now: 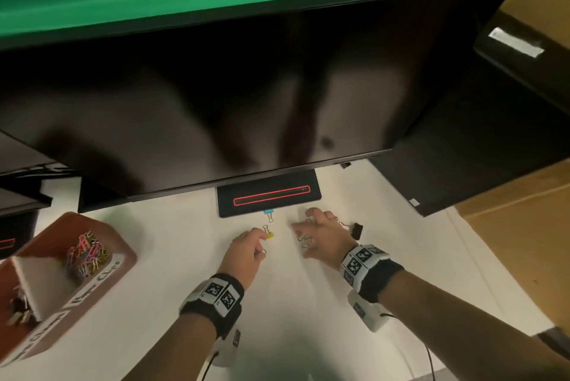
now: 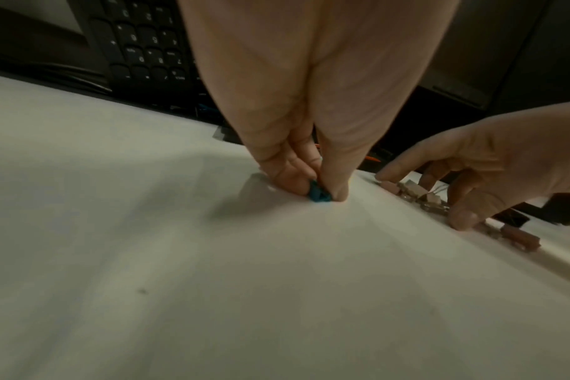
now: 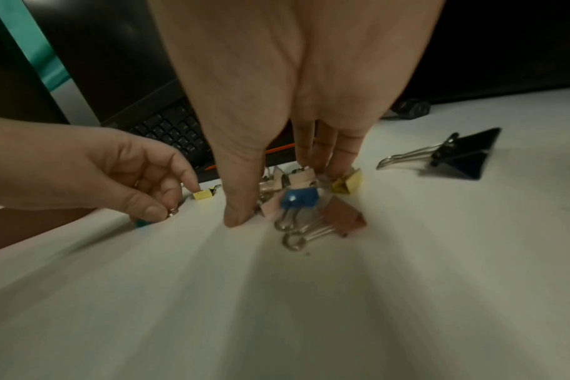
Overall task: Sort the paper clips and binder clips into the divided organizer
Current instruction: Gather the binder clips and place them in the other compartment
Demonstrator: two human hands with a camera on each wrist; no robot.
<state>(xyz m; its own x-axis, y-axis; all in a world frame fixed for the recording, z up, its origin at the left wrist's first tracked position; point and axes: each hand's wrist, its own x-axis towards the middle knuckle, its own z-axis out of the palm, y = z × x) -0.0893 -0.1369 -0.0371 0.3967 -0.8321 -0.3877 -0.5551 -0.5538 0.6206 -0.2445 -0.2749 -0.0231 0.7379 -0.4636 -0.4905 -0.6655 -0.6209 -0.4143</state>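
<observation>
My left hand (image 1: 260, 245) pinches a small teal binder clip (image 2: 319, 195) between thumb and fingers, down on the white table. A yellow binder clip (image 1: 270, 235) lies just past its fingertips, and a light blue one (image 1: 268, 213) lies farther back. My right hand (image 1: 303, 238) reaches down over a heap of binder clips with its thumb on the table and its straight fingertips on the heap. The heap includes a blue clip (image 3: 300, 199), a brown clip (image 3: 342, 216) and a gold clip (image 3: 347, 183). The brown divided organizer (image 1: 123, 252) stands at the left, with coloured paper clips (image 1: 89, 254) in one section.
A large black binder clip (image 1: 356, 230) lies right of my right hand. A dark monitor (image 1: 246, 87) overhangs the back of the table, its stand base (image 1: 268, 197) right behind the clips. A black keyboard (image 2: 140, 46) sits beyond. Binder clips (image 1: 20, 309) fill the organizer's near section.
</observation>
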